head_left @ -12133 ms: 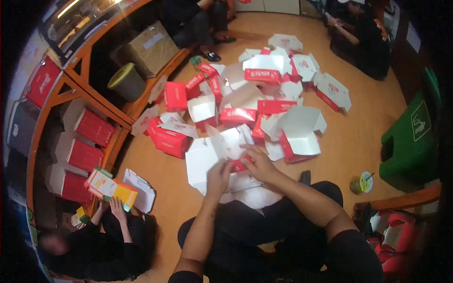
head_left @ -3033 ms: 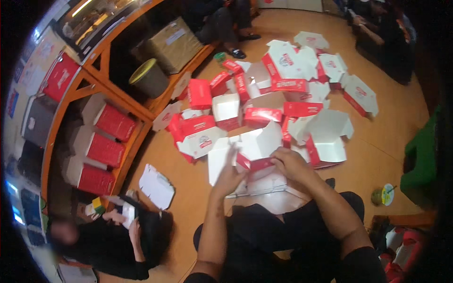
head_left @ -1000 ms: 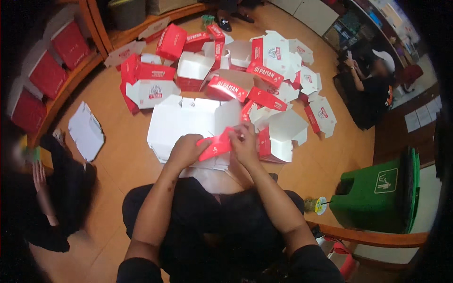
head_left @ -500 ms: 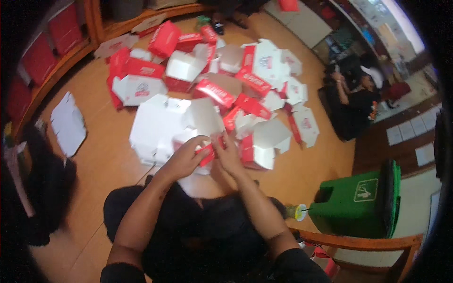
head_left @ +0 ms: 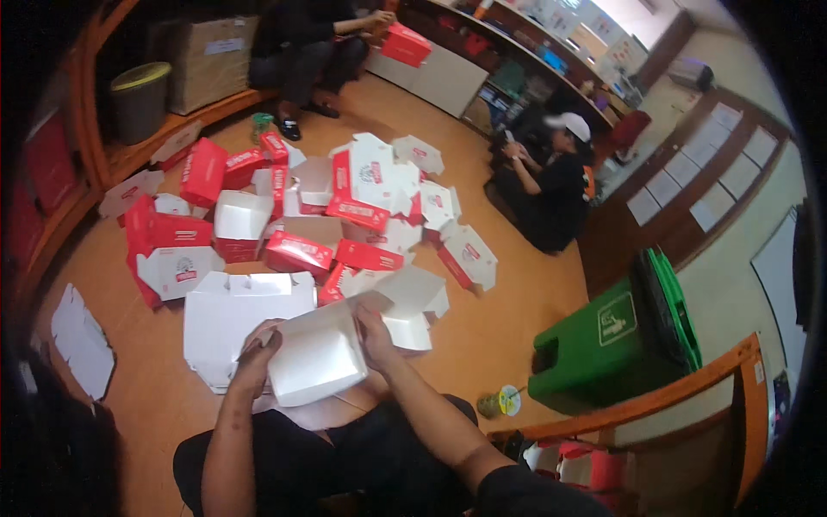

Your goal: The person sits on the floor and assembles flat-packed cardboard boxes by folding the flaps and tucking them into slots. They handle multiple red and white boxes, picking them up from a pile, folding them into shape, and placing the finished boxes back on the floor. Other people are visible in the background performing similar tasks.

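Between my hands, above my lap, is a folded cardboard box (head_left: 317, 358) with its white inside facing up. My left hand (head_left: 258, 355) is closed on its left side. The right wall is gripped by my right hand (head_left: 373, 338); some fingers are hidden behind the board. Flat white box blanks (head_left: 215, 323) lie on the floor just beyond my left hand. Past my right hand stands an open box (head_left: 405, 323), white inside. A pile of red and white boxes, one of them a red box (head_left: 299, 254), spreads farther out.
A green bin (head_left: 594, 336) and a plastic cup (head_left: 508, 401) stand at the right. One person (head_left: 551, 185) sits on the floor at the far right; another (head_left: 314, 43) sits at the back holding a red box (head_left: 405, 45). A white sheet (head_left: 82, 340) lies far left.
The box in my hands has turned so its open white inside shows, and my hands have moved apart to its two sides. The view has swung up and to the right.
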A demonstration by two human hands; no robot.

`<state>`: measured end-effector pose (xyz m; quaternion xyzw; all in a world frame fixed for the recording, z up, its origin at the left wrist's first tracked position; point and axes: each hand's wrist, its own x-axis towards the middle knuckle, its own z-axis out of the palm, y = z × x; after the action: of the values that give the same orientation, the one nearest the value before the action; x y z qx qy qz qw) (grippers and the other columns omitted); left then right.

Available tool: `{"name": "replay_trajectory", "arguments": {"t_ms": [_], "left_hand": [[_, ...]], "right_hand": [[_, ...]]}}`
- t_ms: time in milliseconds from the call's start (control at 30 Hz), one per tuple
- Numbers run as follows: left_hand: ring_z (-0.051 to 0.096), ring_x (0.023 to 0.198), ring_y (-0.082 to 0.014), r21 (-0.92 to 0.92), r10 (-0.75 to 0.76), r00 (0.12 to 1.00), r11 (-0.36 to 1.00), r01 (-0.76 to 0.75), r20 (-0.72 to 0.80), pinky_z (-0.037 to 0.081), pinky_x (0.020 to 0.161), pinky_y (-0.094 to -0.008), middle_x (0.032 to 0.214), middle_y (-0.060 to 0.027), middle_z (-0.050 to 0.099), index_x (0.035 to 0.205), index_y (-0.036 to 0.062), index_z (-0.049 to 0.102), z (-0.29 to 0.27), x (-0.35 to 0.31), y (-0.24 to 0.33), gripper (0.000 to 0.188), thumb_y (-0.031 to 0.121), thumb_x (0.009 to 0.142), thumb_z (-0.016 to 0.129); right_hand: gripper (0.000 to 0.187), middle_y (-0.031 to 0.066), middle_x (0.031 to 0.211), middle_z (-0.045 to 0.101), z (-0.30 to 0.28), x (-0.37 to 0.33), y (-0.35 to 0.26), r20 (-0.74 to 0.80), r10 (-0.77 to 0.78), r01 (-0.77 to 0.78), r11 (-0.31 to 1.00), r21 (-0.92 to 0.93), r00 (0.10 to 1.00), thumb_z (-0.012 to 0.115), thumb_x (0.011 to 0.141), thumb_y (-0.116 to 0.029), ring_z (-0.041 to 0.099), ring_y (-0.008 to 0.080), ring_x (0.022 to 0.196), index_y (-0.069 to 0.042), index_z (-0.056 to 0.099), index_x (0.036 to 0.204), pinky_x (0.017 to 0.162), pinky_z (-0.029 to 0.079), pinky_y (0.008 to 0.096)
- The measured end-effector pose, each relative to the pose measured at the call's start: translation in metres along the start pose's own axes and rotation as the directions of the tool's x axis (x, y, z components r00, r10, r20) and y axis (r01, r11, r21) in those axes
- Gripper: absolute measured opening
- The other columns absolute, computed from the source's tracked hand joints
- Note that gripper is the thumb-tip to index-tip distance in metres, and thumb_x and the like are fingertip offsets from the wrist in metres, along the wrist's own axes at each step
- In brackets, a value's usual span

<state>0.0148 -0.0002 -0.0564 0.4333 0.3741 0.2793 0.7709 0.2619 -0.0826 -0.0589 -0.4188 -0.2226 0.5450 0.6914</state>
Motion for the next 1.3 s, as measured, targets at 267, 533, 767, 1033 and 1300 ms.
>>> {"name": "replay_trajectory", "arguments": {"t_ms": [267, 533, 767, 1033, 1300], "left_hand": [[0.06, 0.109, -0.031, -0.204, 0.026, 0.948, 0.974, -0.095, -0.317, 0.05, 0.094, -0.0416, 0.126, -0.0218, 0.055, 0.132, -0.0089, 0.045, 0.01, 0.006, 0.009, 0.068, 0.044, 0.093, 0.063], [0.028, 0.14, -0.0326, -0.466, 0.161, 0.883, 0.799, -0.379, -0.442, 0.029, 0.11, -0.0449, 0.153, -0.0112, 0.027, 0.15, 0.0178, 0.025, -0.01, -0.007, 0.048, 0.068, 0.051, 0.097, 0.052], [0.039, 0.131, -0.0318, -0.506, 0.15, 0.743, 0.643, -0.575, -0.653, 0.034, 0.105, -0.0487, 0.148, -0.0145, 0.032, 0.147, 0.0138, 0.032, -0.053, -0.025, 0.065, 0.067, 0.052, 0.095, 0.05], [0.051, 0.115, -0.0254, -0.528, 0.246, 0.797, 0.636, -0.562, -0.552, 0.041, 0.096, -0.0412, 0.128, -0.01, 0.051, 0.13, 0.0087, 0.047, -0.048, -0.036, 0.081, 0.05, 0.047, 0.098, 0.047], [0.053, 0.103, -0.0219, -0.537, 0.216, 0.83, 0.673, -0.508, -0.515, 0.042, 0.089, -0.0385, 0.112, -0.0069, 0.056, 0.112, 0.0101, 0.052, -0.045, -0.037, 0.08, 0.036, 0.043, 0.098, 0.05]], "right_hand": [[0.072, 0.012, 0.142, 0.045, 0.006, -0.006, 0.013, 0.03, 0.166, -0.138, 0.894, -0.427, 0.986, 0.059, 0.095, -0.038, 0.047, 0.0241, 0.127, 0.0, 0.029, 0.149, 0.106, 0.038, 0.036], [0.066, 0.0172, 0.13, 0.053, 0.047, 0.006, -0.035, 0.175, 0.388, -0.364, 0.919, -0.153, 0.905, 0.051, 0.095, -0.052, 0.063, 0.0303, 0.107, -0.007, 0.038, 0.142, 0.081, 0.058, 0.0511], [0.053, 0.0127, 0.131, 0.055, 0.152, 0.081, -0.033, 0.354, -0.058, 0.058, 0.998, 0.011, 0.933, 0.044, 0.1, -0.048, 0.055, 0.0271, 0.12, -0.012, 0.043, 0.139, 0.1, 0.047, 0.0431], [0.063, 0.0228, 0.14, 0.044, 0.042, 0.018, 0.145, 0.64, 0.414, 0.753, -0.216, -0.622, 0.648, 0.07, 0.08, -0.034, 0.042, 0.0433, 0.129, -0.015, 0.05, 0.137, 0.105, 0.037, 0.0527], [0.064, 0.0167, 0.146, 0.039, 0.099, 0.006, 0.119, 0.414, 0.568, 0.651, -0.309, -0.694, 0.711, 0.075, 0.076, -0.027, 0.039, 0.0394, 0.131, -0.025, 0.051, 0.136, 0.095, 0.042, 0.0613]]}}
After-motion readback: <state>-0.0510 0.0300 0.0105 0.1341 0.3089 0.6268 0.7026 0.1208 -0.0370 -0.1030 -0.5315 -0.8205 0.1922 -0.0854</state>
